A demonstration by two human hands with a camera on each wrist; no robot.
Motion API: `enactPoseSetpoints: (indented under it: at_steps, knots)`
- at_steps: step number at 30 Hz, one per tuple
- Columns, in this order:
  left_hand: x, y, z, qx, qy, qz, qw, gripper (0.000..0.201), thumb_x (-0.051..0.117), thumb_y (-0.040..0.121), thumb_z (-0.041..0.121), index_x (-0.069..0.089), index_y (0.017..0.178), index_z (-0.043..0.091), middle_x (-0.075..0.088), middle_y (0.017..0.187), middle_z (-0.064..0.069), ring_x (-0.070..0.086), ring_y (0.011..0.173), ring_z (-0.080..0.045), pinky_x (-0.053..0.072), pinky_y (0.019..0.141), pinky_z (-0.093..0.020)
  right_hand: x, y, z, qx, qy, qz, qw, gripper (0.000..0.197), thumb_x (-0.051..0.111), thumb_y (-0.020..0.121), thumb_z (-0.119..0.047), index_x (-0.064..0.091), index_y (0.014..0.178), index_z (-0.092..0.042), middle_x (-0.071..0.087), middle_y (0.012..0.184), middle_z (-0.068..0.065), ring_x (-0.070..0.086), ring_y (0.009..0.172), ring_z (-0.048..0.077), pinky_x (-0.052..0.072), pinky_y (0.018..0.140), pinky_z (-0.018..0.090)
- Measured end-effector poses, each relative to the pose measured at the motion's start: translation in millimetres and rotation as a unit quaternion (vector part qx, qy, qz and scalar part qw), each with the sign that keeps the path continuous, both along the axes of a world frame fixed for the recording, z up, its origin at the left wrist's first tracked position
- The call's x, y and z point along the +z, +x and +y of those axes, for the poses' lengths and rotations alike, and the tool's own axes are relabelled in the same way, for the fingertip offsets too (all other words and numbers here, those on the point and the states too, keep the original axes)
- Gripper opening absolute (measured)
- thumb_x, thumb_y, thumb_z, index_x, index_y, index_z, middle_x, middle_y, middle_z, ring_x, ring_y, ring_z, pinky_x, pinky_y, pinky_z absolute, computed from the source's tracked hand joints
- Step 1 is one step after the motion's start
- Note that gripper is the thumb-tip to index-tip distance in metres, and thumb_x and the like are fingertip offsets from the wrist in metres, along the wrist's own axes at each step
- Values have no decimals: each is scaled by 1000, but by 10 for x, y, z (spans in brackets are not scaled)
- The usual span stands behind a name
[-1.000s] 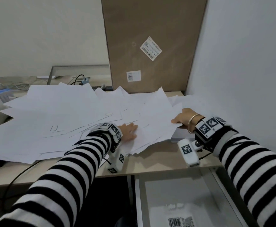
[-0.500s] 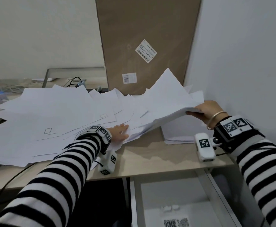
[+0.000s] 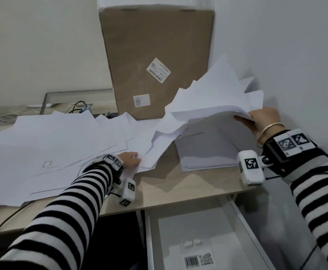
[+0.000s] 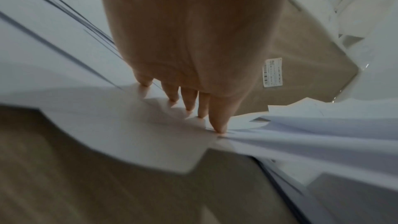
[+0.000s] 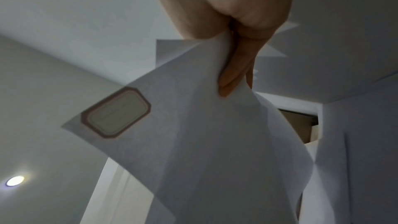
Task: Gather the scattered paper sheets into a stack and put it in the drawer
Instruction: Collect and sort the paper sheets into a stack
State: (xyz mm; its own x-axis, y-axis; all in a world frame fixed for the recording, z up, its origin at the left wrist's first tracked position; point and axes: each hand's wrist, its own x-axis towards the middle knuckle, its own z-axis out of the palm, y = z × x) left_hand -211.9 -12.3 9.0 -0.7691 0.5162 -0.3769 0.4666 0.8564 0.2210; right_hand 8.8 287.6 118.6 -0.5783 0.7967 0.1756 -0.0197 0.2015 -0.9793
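Pressing flat on the scattered white paper sheets (image 3: pixel 48 152) across the pale wooden desk (image 3: pixel 178 184), the left hand (image 3: pixel 129 159) has fingers straight; rightward, a neat white paper stack (image 3: pixel 208 152) lies on the desk, and above it the right hand (image 3: pixel 262 121) pinches a lifted, fanned white paper bundle (image 3: pixel 213 100); the open grey drawer (image 3: pixel 243 227) sits below

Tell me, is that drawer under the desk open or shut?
Open: the drawer is pulled out below the desk edge, its pale inside showing.
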Motion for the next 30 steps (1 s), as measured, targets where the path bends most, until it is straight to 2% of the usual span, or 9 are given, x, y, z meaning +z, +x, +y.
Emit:
enactPoseSetpoints:
  at_steps: [1, 3, 5, 9, 15, 18, 23, 26, 30]
  knots:
    - [15, 17, 0, 4, 8, 1, 1000, 56, 35, 102, 37, 26, 150, 10, 25, 157, -8, 26, 143, -23, 20, 113, -29, 13, -2, 17, 5, 24, -1, 1000, 35, 75, 7, -43, 66, 38, -27, 66, 49, -2, 68, 57, 7, 54, 66, 19]
    - [24, 46, -13, 11, 24, -3, 1000, 52, 37, 102, 32, 31, 148, 10, 28, 155, -10, 29, 142, -24, 23, 111, -29, 54, 38, -23, -16, 135, -106, 985, 34, 82, 57, -45, 76, 66, -13, 71, 79, 16, 68, 87, 23, 44, 74, 24]
    - [44, 100, -16, 23, 41, -7, 999, 53, 36, 102, 36, 33, 148, 11, 29, 155, -9, 30, 141, -24, 22, 113, -30, 43, 12, -20, -56, 187, -107, 975, 40, 62, 89, -35, 73, 83, 3, 65, 93, 26, 62, 94, 34, 38, 77, 27]
    - [230, 271, 42, 75, 214, -78, 971, 68, 33, 95, 56, 39, 144, 10, 36, 152, -5, 32, 140, -23, 19, 116, -36, 8, -149, -206, -38, -52, 121, 990, 28, 56, 83, 8, 60, 63, -12, 61, 51, -4, 59, 49, 7, 48, 56, 25]
    - [649, 331, 19, 156, 566, -354, 728, 84, 21, 83, 79, 39, 142, 21, 47, 143, 3, 46, 130, -27, 32, 111, -49, -174, -306, -478, 32, -161, 163, 973, 21, 53, 86, 5, 63, 98, -9, 67, 85, 5, 64, 73, 19, 55, 59, 26]
    - [761, 331, -1, 157, 613, -400, 663, 73, 37, 83, 74, 51, 128, 19, 63, 120, -2, 59, 117, -33, 47, 97, -50, -326, -373, -626, 66, -175, 144, 972, 23, 53, 91, 1, 60, 112, -5, 67, 94, 6, 65, 79, 20, 56, 74, 34]
    - [607, 331, -51, 205, 542, -386, 718, 20, 53, 95, 20, 62, 109, 8, 71, 98, -12, 71, 76, -27, 60, 67, -36, -678, -504, -845, 183, -230, 56, 954, 30, 51, 91, 6, 56, 121, 0, 62, 115, 14, 62, 94, 27, 52, 80, 39]
    - [380, 217, -198, 265, 403, -331, 811, 34, 55, 90, 6, 51, 123, -1, 63, 118, -22, 66, 91, -36, 53, 89, -49, -842, -529, -880, 252, -274, -49, 927, 29, 50, 90, 10, 55, 118, 1, 64, 106, 15, 62, 86, 25, 59, 63, 34]
    - [74, 15, -321, 301, 387, -289, 822, 44, 59, 84, -3, 50, 127, -2, 61, 122, -21, 58, 110, -44, 44, 97, -60, -1018, -573, -847, 282, -312, -159, 893, 15, 54, 91, 1, 60, 105, -1, 68, 94, 13, 65, 83, 25, 60, 64, 32]
